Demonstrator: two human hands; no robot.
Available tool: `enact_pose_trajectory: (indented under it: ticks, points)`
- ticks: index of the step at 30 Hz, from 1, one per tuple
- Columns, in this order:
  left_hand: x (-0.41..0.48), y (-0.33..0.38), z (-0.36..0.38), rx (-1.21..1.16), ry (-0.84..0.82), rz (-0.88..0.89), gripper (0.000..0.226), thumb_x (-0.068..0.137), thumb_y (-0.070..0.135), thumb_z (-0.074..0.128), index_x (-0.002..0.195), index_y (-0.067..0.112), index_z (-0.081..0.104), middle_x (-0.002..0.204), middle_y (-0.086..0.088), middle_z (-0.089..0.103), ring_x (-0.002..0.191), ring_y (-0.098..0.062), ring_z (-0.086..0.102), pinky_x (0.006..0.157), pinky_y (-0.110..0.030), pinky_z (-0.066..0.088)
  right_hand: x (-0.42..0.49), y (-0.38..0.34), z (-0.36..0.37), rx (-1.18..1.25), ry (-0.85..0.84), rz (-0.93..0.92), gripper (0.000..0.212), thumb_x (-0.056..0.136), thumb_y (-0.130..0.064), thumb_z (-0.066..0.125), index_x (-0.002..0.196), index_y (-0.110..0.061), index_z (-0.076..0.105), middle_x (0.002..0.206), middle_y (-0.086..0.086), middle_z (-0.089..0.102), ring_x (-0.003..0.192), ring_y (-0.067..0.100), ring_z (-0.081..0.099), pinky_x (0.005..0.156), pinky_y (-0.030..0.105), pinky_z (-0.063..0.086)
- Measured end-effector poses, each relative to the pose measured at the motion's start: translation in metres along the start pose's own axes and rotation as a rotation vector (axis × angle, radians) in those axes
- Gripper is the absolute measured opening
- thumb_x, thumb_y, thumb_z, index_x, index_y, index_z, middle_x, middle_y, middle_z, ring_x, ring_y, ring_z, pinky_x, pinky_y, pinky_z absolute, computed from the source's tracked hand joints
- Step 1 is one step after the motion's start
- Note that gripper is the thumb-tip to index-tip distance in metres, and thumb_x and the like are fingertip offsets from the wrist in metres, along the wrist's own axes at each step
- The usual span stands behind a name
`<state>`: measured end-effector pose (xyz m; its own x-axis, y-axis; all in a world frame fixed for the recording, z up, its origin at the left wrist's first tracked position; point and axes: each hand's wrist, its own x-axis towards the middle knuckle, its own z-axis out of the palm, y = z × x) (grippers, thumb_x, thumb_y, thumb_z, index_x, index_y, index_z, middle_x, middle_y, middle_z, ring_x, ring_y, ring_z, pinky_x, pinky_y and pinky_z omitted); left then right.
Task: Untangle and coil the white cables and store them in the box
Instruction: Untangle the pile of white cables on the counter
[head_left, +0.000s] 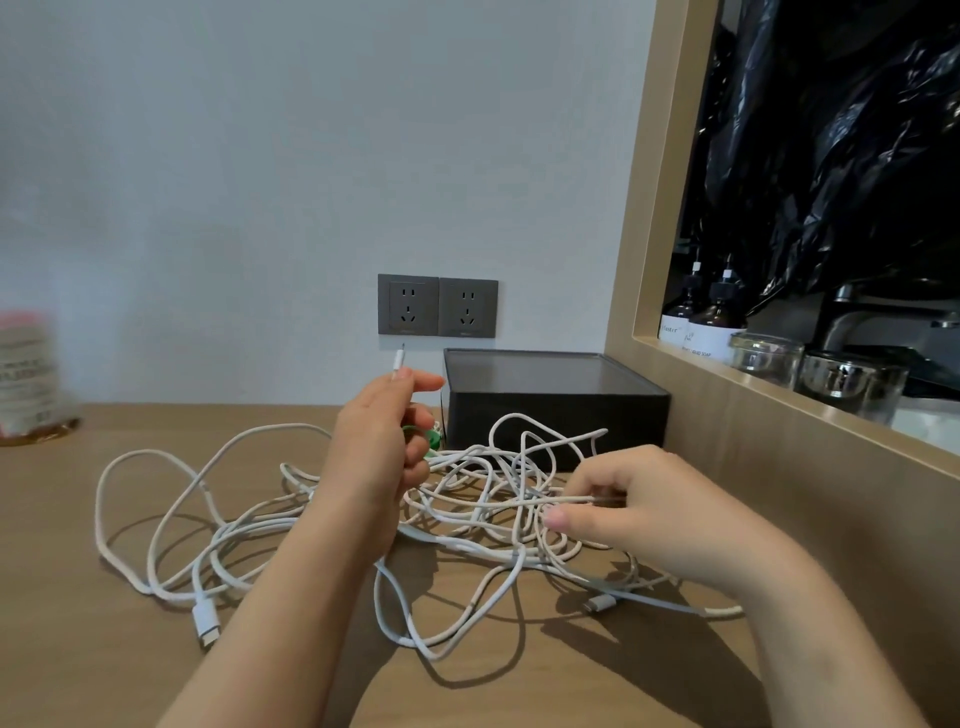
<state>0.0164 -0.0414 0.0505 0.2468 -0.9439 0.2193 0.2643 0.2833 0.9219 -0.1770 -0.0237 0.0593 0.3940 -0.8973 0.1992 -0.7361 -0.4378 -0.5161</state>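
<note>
The left hand (379, 441) lifts one plug (398, 360) clear of the heap, fingers clamped on the cord just under it, likely so that end can be traced free. The right hand (644, 512) pinches a strand inside the knot, steadying the tangle. The cables (483, 504) sprawl uncoiled on the tabletop (104, 649), just in front of the box (556, 415) by the wall.

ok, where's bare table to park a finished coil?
Crowded: the middle, where the cables sprawl right up to the box, the right hand pinching a strand there. Free: the back strip of table along the wall, between the jar and the left hand; also the near-left corner, in front of the outer loops.
</note>
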Motion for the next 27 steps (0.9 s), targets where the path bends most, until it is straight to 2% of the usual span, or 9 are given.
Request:
enact_pose_trajectory:
  ticks: [4, 8, 11, 13, 14, 18, 21, 23, 27]
  points:
    - [0.003, -0.003, -0.002, 0.170, -0.071, 0.010, 0.033, 0.099, 0.035, 0.040, 0.089, 0.015, 0.065, 0.065, 0.001, 0.049, 0.046, -0.006, 0.034, 0.038, -0.017, 0.030, -0.004, 0.007, -0.008, 0.006, 0.071, 0.020, 0.014, 0.086, -0.041, 0.059, 0.075, -0.036, 0.065, 0.067, -0.016, 0.063, 0.065, -0.003, 0.056, 0.056, 0.013, 0.044]
    - [-0.005, -0.002, 0.000, 0.461, -0.318, 0.059, 0.027, 0.090, 0.041, 0.053, 0.101, 0.018, 0.062, 0.079, 0.000, 0.059, 0.050, -0.005, 0.045, 0.046, -0.019, 0.040, 0.002, 0.006, -0.003, -0.160, 0.373, -0.008, 0.019, 0.085, -0.046, 0.057, 0.074, -0.030, 0.061, 0.074, -0.010, 0.060, 0.072, 0.005, 0.054, 0.064, 0.025, 0.046]
    - [-0.010, -0.007, 0.004, 0.721, -0.499, 0.113, 0.033, 0.079, 0.044, 0.066, 0.107, 0.029, 0.057, 0.080, 0.007, 0.063, 0.056, 0.002, 0.055, 0.053, -0.014, 0.044, 0.006, 0.003, 0.004, -0.153, 0.614, -0.108, 0.031, 0.075, -0.054, 0.055, 0.068, -0.025, 0.061, 0.065, -0.013, 0.053, 0.064, 0.005, 0.050, 0.055, 0.025, 0.041]
    - [-0.013, -0.010, 0.009, 0.803, -0.546, 0.165, 0.019, 0.081, 0.042, 0.066, 0.096, 0.031, 0.061, 0.076, 0.009, 0.066, 0.065, 0.002, 0.061, 0.064, -0.019, 0.051, 0.008, -0.001, 0.010, -0.147, 0.696, -0.139, 0.035, 0.072, -0.058, 0.051, 0.065, -0.024, 0.058, 0.061, -0.013, 0.051, 0.060, 0.006, 0.048, 0.051, 0.023, 0.037]
    - [-0.014, -0.009, 0.011, 0.782, -0.557, 0.182, 0.009, 0.086, 0.039, 0.062, 0.087, 0.030, 0.063, 0.071, 0.009, 0.065, 0.065, -0.001, 0.061, 0.066, -0.020, 0.051, 0.008, -0.002, 0.013, -0.139, 0.716, -0.139, 0.035, 0.073, -0.058, 0.051, 0.064, -0.024, 0.056, 0.060, -0.013, 0.050, 0.059, 0.006, 0.048, 0.050, 0.022, 0.036]
    - [-0.012, -0.007, 0.009, 0.447, -0.529, 0.115, 0.030, 0.091, 0.039, 0.049, 0.070, 0.024, 0.065, 0.046, 0.009, 0.040, 0.047, -0.008, 0.036, 0.050, -0.017, 0.033, 0.011, 0.005, 0.016, -0.014, 0.705, -0.064, 0.032, 0.081, -0.051, 0.055, 0.064, -0.024, 0.055, 0.057, -0.010, 0.051, 0.058, 0.005, 0.049, 0.050, 0.019, 0.035]
    - [-0.009, -0.004, 0.006, 0.181, -0.433, -0.037, 0.029, 0.092, 0.034, 0.046, 0.078, 0.013, 0.059, 0.042, 0.004, 0.035, 0.043, -0.011, 0.044, 0.047, -0.020, 0.040, 0.012, 0.011, 0.013, 0.139, 0.690, -0.045, 0.023, 0.088, -0.033, 0.058, 0.069, -0.021, 0.060, 0.057, -0.007, 0.053, 0.061, -0.003, 0.050, 0.051, 0.009, 0.036]
    - [-0.008, -0.007, 0.005, 0.201, -0.381, -0.114, 0.027, 0.099, 0.027, 0.041, 0.087, 0.007, 0.055, 0.043, 0.001, 0.038, 0.038, -0.012, 0.048, 0.040, -0.020, 0.041, 0.012, 0.012, 0.012, 0.217, 0.705, -0.047, 0.016, 0.091, -0.025, 0.058, 0.076, -0.025, 0.062, 0.063, -0.009, 0.057, 0.066, -0.007, 0.051, 0.055, 0.004, 0.036]
    - [-0.007, -0.016, 0.009, 0.170, -0.302, -0.198, 0.023, 0.100, 0.024, 0.043, 0.088, 0.010, 0.055, 0.043, 0.005, 0.031, 0.031, -0.006, 0.027, 0.034, -0.013, 0.021, 0.016, 0.005, 0.019, 0.371, 0.790, -0.072, 0.017, 0.090, -0.018, 0.058, 0.080, -0.031, 0.059, 0.069, -0.009, 0.057, 0.068, -0.008, 0.051, 0.057, 0.003, 0.039]
